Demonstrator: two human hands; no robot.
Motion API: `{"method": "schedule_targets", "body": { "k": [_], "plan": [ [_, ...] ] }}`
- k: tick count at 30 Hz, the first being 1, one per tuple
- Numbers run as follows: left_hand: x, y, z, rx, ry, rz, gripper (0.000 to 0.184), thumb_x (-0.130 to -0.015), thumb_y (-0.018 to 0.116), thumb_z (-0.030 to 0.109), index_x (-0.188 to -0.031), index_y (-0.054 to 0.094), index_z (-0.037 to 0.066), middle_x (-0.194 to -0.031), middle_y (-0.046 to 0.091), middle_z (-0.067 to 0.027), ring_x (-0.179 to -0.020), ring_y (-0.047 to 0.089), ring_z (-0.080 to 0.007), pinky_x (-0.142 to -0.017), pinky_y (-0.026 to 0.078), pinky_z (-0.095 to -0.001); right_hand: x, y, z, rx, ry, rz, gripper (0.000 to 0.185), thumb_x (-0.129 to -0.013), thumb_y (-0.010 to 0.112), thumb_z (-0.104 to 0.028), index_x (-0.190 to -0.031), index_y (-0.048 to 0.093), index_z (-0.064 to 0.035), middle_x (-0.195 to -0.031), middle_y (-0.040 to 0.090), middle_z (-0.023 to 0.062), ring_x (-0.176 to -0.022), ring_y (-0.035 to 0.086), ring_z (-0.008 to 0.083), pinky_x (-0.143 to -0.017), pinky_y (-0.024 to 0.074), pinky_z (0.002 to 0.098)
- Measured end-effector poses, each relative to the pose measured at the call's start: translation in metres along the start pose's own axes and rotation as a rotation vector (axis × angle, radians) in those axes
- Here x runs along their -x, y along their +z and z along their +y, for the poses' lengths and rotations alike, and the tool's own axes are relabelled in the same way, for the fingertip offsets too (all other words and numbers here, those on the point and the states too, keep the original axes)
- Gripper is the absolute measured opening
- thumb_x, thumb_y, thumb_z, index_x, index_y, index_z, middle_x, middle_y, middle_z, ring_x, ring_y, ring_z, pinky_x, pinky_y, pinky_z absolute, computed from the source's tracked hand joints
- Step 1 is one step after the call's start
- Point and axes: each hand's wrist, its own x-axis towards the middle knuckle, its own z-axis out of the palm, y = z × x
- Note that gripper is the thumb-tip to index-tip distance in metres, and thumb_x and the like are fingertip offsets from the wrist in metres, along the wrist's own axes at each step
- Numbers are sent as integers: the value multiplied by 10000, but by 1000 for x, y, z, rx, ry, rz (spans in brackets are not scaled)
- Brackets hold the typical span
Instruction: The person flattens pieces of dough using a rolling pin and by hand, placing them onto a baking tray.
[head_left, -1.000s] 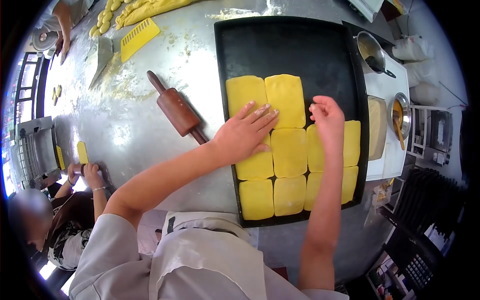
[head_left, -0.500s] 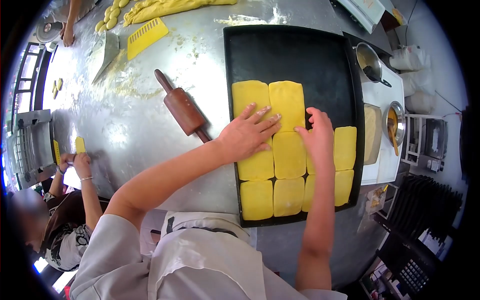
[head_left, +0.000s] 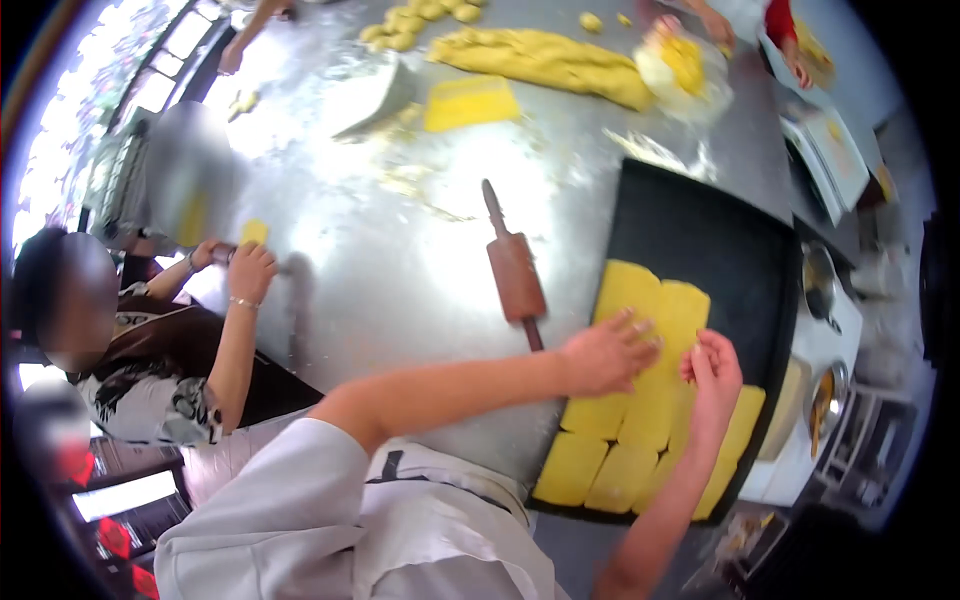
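Flat yellow dough pieces (head_left: 628, 470) lie side by side in a black tray (head_left: 690, 220), covering its near part. My left hand (head_left: 608, 352) rests with spread fingers on the dough at the tray's left side. Over the right part of the dough is my right hand (head_left: 712, 362), its fingers curled and bent together; whether anything is between them is too small to tell. A brown rolling pin (head_left: 516, 278) lies on the metal table left of the tray.
A co-worker (head_left: 150, 340) at the left grips a rolling pin near a yellow piece (head_left: 254, 232). Toward the back lie a yellow scraper (head_left: 470, 102), a metal scraper (head_left: 372, 98) and a long dough roll (head_left: 540, 62). Bowls (head_left: 826, 400) stand at the right; other people's hands show at the far edge.
The view has swung left, so tray and rolling pin appear further right and the co-worker shows more. My left hand stays on the dough; my right hand's fingers have drawn together.
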Motion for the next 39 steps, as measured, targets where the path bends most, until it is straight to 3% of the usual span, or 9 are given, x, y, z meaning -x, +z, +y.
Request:
{"method": "schedule_targets", "body": {
  "k": [3,12,16,18,20,26,34,38,39],
  "plan": [
    [-1,6,6,32,16,42,709,-971,657,506,-1530,550,83,-1592,520,-117,-1547,376,-350,-1274,266,-565,-23,-4,50,198,61,-29,246,-1052,642,-104,-1275,644,1,-995,706,54,-872,669,116,-792,541,250],
    [108,-36,0,344,-124,581,521,-925,671,91,-1431,588,0,-1419,611,-224,-1352,567,-410,-1159,434,-538,2,52,-14,182,-94,24,221,-1053,642,-81,-1260,657,-6,-1042,707,37,-901,645,91,-823,515,227],
    [177,-42,-10,470,-431,779,440,-945,708,-13,-1379,646,23,-1258,698,-185,-1176,676,-381,-1004,547,-469,35,147,-34,411,-121,-187,326,-1013,695,-65,-1335,642,-51,-1146,692,77,-989,636,150,-872,532,273],
    [206,-48,-37,468,-561,876,416,-950,669,5,-1363,668,62,-1219,719,-181,-1111,698,-383,-959,568,-460,50,191,-35,493,-200,-274,543,-914,773,-56,-1426,595,-49,-1233,683,160,-1136,659,289,-1017,521,381],
    [228,-65,-80,534,-755,935,340,-987,654,29,-1324,699,51,-1204,742,-174,-1083,713,-338,-949,568,-409,51,220,-15,776,-476,-328,811,-830,843,-75,-1543,459,-48,-1500,516,246,-1376,490,461,-1157,409,507],
    [267,-104,-231,824,-1027,1241,324,-1053,621,86,-1348,673,-39,-1188,778,-132,-1061,716,-162,-972,545,-309,50,263,28,841,-604,-163,777,-862,732,37,-1571,424,-45,-1597,424,252,-1448,419,484,-1186,363,539],
    [388,-140,-483,233,-1280,1528,391,-997,639,127,-1348,645,-44,-1217,712,-236,-1149,683,-370,-1019,530,-434,17,260,87,915,-732,129,719,-834,838,-124,-1455,503,15,-1427,551,257,-1335,528,465,-1124,440,520],
    [448,-170,-592,161,-1715,1319,509,-993,643,272,-1355,562,-75,-1360,613,-289,-1279,582,-437,-1115,453,-514,14,258,91,1024,-679,192,732,-840,828,-88,-1474,480,26,-1441,532,259,-1327,539,451,-1116,445,510],
    [461,-172,-612,105,-1804,1252,542,-999,639,321,-1368,546,-65,-1392,593,-286,-1310,559,-443,-1126,444,-523,16,268,78,1038,-716,240,684,-819,871,-225,-1372,564,36,-1342,606,269,-1231,591,466,-1062,480,539]
  ]
}}
